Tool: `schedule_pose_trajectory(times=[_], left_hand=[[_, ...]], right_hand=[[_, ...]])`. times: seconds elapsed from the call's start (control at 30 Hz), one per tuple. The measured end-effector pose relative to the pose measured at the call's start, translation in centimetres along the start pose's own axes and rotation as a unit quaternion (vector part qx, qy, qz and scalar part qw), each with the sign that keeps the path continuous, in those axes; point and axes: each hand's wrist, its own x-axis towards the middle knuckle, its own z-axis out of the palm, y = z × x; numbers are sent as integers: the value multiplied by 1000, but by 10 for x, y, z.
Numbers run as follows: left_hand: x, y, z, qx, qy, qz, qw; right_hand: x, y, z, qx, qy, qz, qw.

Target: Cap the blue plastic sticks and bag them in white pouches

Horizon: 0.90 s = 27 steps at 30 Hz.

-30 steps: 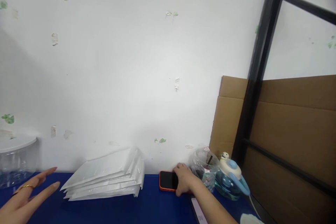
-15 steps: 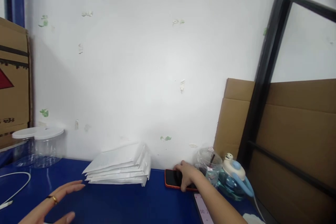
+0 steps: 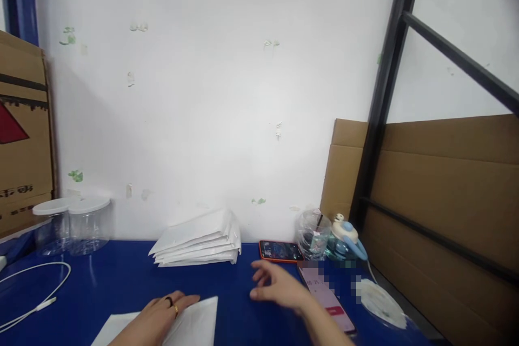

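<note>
At the lower left, my left hand (image 3: 162, 314) is closed on a flat white paper packet (image 3: 198, 321). Its fingers lie together across the top; the thumb is hidden. My right hand (image 3: 278, 284) hovers over the blue table, fingers apart and slightly curled, holding nothing. Just beyond it, against the wall, lies a phone in an orange case (image 3: 281, 251) with its screen lit. A stack of similar white packets (image 3: 197, 243) sits at the back, left of that phone. Beside my right forearm rests a second phone (image 3: 326, 297) with a pinkish screen.
Two clear jars with white lids (image 3: 89, 227) stand at the back left, near a white cable (image 3: 44, 305). A clear plastic cup (image 3: 313, 232) and a blue-and-cream bottle (image 3: 344, 238) stand at the back right. Cardboard (image 3: 441, 200) and a dark metal frame (image 3: 375, 119) border the right.
My right hand has let go of the orange-cased phone and drawn back; its screen has lit up. My left hand has moved right and closed on a white packet now in view. The view has shifted.
</note>
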Motion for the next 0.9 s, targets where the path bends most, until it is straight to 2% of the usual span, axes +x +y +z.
schedule_pose_trajectory(times=[0.03,0.1,0.2,0.3,0.4,0.5,0.57,0.63,0.7,0.8,0.9], left_hand=[[6,8,0,1,2,1,1000],[19,22,4,-1,11,14,1000],[36,38,13,-20,43,50,998],[42,50,16,-23,42,70,996],[38,61,12,-21,26,88,996],[35,68,9,-20,36,106,994],[36,70,8,-6,41,94,995],[39,70,6,17,41,74,996],[42,71,0,43,41,65,996],[46,78,-21,80,29,80,993],[50,91,-48,130,-6,89,987]], right_hand=[[-5,2,19,103,-18,20,994],[-9,5,49,242,-13,24,970],[-10,4,66,324,-1,27,946],[-13,2,65,332,-32,50,941],[-19,2,61,383,-52,22,922],[-23,5,59,425,-75,13,902],[-23,6,59,403,-41,11,914],[-21,6,58,372,26,-4,928],[-20,6,57,361,63,-20,930],[-18,6,54,366,61,-12,928],[-15,12,47,333,83,39,939]])
